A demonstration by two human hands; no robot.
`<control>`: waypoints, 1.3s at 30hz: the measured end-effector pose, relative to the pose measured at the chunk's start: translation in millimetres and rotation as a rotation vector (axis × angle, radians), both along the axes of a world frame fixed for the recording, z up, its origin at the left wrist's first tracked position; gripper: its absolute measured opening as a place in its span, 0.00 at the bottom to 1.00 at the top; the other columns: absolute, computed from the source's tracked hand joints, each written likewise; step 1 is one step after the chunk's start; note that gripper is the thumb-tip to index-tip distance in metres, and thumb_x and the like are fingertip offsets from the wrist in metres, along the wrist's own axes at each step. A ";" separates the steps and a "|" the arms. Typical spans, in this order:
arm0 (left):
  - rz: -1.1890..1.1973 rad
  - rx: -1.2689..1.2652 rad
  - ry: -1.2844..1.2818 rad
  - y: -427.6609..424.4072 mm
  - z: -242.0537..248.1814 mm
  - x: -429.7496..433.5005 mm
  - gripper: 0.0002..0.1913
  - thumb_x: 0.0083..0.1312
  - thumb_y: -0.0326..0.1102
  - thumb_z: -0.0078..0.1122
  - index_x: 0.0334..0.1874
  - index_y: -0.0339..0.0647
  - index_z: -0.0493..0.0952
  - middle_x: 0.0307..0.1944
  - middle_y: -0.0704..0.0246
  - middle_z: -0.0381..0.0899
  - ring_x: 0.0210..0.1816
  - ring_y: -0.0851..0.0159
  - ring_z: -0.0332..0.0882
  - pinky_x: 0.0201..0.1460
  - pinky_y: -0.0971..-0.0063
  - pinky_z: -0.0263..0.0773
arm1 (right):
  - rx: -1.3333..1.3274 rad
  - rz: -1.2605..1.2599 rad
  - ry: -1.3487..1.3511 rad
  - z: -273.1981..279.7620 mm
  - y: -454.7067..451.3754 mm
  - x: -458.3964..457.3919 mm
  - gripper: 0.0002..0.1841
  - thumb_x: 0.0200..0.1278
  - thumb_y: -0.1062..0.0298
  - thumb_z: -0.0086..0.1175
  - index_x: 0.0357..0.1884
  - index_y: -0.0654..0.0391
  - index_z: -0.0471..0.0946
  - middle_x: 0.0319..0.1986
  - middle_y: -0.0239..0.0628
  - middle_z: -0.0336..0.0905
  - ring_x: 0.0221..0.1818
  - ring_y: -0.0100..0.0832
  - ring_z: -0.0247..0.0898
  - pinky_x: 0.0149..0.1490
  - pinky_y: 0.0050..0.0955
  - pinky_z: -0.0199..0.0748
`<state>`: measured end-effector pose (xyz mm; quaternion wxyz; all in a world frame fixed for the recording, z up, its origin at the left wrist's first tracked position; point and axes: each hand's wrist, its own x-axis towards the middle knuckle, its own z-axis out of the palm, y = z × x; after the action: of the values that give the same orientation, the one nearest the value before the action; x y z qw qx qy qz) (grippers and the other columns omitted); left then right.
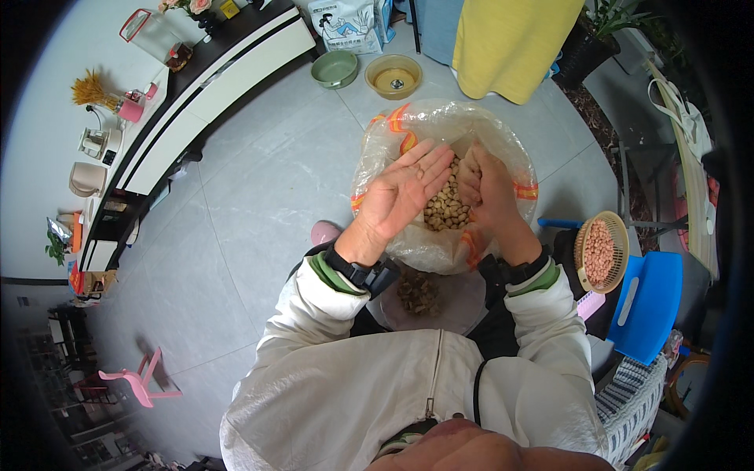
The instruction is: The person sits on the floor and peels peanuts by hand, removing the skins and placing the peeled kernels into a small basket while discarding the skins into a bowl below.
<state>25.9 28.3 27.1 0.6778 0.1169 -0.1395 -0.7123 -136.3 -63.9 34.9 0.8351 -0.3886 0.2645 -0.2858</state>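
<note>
My left hand (403, 189) is palm up with its fingers spread, over the left part of a large clear plastic sack (377, 159) with red and yellow stripes. Something small seems to lie on the palm near the fingers. Inside the sack are unshelled peanuts (449, 206), seen between my hands. My right hand (488, 179) has its fingers curled, over the sack's right part; whether it holds anything is hidden. Below the sack, between my legs, a pale plastic basin (465, 303) holds empty brown shells (419, 294).
A beige basket (619, 271) of shelled pink peanuts (598, 252) stands at the right, beside a blue plastic chair (648, 306). Beyond the sack are a green basin (334, 69) and a tan basin (393, 78). A small pink chair (138, 380) stands at the lower left.
</note>
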 end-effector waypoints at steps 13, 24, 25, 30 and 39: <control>0.050 0.008 -0.130 0.7 6.1 -6.6 0.37 0.60 0.19 0.42 0.74 0.28 0.43 0.71 0.49 0.54 0.71 0.54 0.58 0.74 0.63 0.53 | -1.086 -0.157 0.551 2.3 36.2 21.1 0.07 0.63 0.68 0.55 0.41 0.56 0.76 0.28 0.38 0.80 0.29 0.34 0.77 0.35 0.30 0.72; 0.041 0.080 0.039 0.2 6.4 -5.7 0.36 0.57 0.20 0.41 0.72 0.26 0.48 0.72 0.52 0.54 0.68 0.54 0.61 0.70 0.60 0.55 | -0.886 -0.100 0.435 -10.0 27.9 19.3 0.09 0.62 0.67 0.55 0.42 0.57 0.78 0.33 0.41 0.81 0.33 0.38 0.77 0.40 0.32 0.74; 0.042 0.046 0.015 -0.3 5.0 -5.3 0.36 0.57 0.20 0.41 0.72 0.26 0.48 0.73 0.52 0.52 0.69 0.53 0.58 0.71 0.60 0.54 | -0.875 -0.096 0.457 -9.5 28.0 18.9 0.09 0.63 0.67 0.55 0.42 0.58 0.78 0.32 0.41 0.81 0.32 0.36 0.76 0.40 0.31 0.73; 0.087 0.017 0.057 -1.5 0.2 0.3 0.37 0.58 0.21 0.41 0.73 0.26 0.48 0.75 0.52 0.46 0.76 0.52 0.44 0.75 0.61 0.47 | -0.802 -0.038 0.313 0.0 29.2 15.5 0.07 0.64 0.70 0.53 0.41 0.60 0.76 0.32 0.36 0.80 0.32 0.26 0.73 0.40 0.25 0.71; 0.046 -0.012 0.156 -1.6 0.1 3.5 0.34 0.63 0.27 0.41 0.73 0.28 0.48 0.75 0.50 0.45 0.77 0.52 0.41 0.78 0.59 0.40 | -0.959 0.069 0.468 14.1 31.2 11.6 0.07 0.64 0.68 0.55 0.39 0.59 0.79 0.28 0.37 0.81 0.25 0.28 0.72 0.35 0.27 0.71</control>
<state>29.4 26.7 27.2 0.7035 0.0604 -0.0878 -0.7027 -124.8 -32.7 49.0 0.4912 -0.7886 0.2703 -0.2526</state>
